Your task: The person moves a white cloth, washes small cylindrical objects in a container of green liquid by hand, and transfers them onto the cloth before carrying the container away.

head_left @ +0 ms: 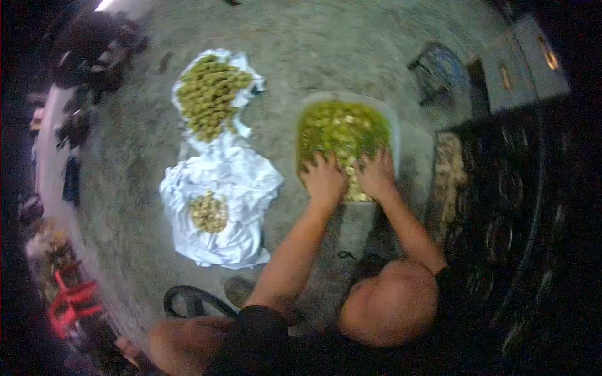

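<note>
A pale, squarish tub [396, 125] stands on the floor, filled with greenish-yellow liquid and many small pale pieces [342, 128]. Both hands reach into its near part. My left hand [324, 177] is at the tub's left side, its fingers apart and their tips at the liquid's surface. On the right side my right hand [377, 174] has its fingers spread, with the tips partly in the liquid. Neither hand shows anything gripped. A few pale pieces [352, 185] lie between the two hands.
Left of the tub, a white cloth [248, 166] holds a small pile of pale pieces [209, 212]; a larger green-brown pile [210, 94] lies beyond on white sheeting. A dark-framed stool [439, 69] stands back right. Red plastic items [75, 301] are at the lower left.
</note>
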`<state>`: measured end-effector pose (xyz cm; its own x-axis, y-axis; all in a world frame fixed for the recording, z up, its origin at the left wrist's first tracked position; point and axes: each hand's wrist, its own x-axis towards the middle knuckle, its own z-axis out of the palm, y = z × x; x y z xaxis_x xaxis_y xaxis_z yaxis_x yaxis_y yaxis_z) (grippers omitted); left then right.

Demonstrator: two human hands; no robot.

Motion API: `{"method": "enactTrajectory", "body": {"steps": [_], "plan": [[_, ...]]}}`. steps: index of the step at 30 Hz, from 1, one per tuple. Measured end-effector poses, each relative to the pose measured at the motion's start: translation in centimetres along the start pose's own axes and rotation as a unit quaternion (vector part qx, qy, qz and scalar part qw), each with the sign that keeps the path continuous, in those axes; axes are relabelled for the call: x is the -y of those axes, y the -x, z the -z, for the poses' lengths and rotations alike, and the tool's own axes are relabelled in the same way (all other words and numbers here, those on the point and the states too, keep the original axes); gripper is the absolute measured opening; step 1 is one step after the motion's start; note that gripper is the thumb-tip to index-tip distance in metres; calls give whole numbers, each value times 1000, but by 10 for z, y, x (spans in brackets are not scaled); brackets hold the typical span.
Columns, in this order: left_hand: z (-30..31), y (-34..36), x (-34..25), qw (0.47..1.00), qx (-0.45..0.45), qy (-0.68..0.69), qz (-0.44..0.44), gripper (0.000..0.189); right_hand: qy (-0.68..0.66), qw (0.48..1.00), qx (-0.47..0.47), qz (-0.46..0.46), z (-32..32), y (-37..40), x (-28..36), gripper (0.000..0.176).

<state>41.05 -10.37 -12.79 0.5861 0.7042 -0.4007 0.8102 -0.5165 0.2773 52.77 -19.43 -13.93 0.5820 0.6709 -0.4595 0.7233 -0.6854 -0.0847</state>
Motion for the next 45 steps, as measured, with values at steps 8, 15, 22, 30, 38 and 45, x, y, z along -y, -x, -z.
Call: {"method": "enactTrajectory", "body": {"steps": [8, 15, 22, 30, 38, 45], "plan": [[1, -11, -4, 992, 55, 49, 103, 63, -21, 999, -36, 24, -10, 9, 1, 58], [-12, -15, -6, 995, 47, 43, 71, 65, 51, 999, 9, 3, 1, 4, 6, 64], [-38, -51, 35, 930, 212, -202, -224, 57, -61, 998, 7, 16, 0, -8, -6, 69], [-75, -51, 48, 986, 133, -58, -81, 56, -204, 977, 54, -18, 0, -2, -16, 64], [-33, -21, 15, 984, 72, 2, -166, 48, -284, 956, 29, -76, -4, 6, -1, 63], [-80, -50, 27, 990, 83, 7, -111, 55, -165, 986, -17, -14, -26, 2, -8, 62]]}}
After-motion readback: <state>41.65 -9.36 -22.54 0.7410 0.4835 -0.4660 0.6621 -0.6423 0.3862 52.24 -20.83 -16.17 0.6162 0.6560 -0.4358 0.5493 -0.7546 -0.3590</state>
